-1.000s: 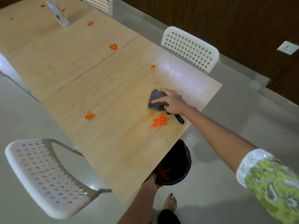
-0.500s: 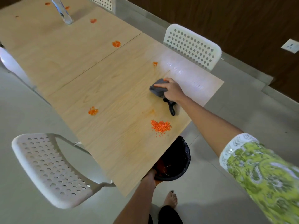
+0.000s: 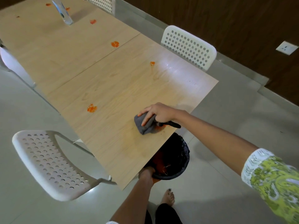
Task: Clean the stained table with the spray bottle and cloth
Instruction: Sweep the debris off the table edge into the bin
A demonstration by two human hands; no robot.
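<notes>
On the light wooden table (image 3: 113, 81), near its front right edge, my right hand (image 3: 159, 113) grips a bunched grey cloth (image 3: 141, 125) and presses it down. A black strap (image 3: 173, 124) trails from the cloth toward the edge, and a few orange crumbs (image 3: 162, 128) show beside it. Below that edge my left hand (image 3: 146, 174) holds the rim of a black bin (image 3: 183, 152) with orange debris inside. Orange stains lie at the table's left middle (image 3: 91, 108), centre back (image 3: 115, 44) and right back (image 3: 152, 63). The clear spray bottle (image 3: 64, 13) stands far back left.
A white perforated chair (image 3: 51, 162) stands at the near left of the table, another (image 3: 189, 46) at the far right side, a third (image 3: 103, 3) at the back. More orange spots (image 3: 93, 21) lie near the bottle. My foot (image 3: 169, 198) is on the grey tiled floor.
My right hand has swept the cloth from the table's middle toward the front edge, over the orange pile, which is now hidden. The left hand stays on the bin.
</notes>
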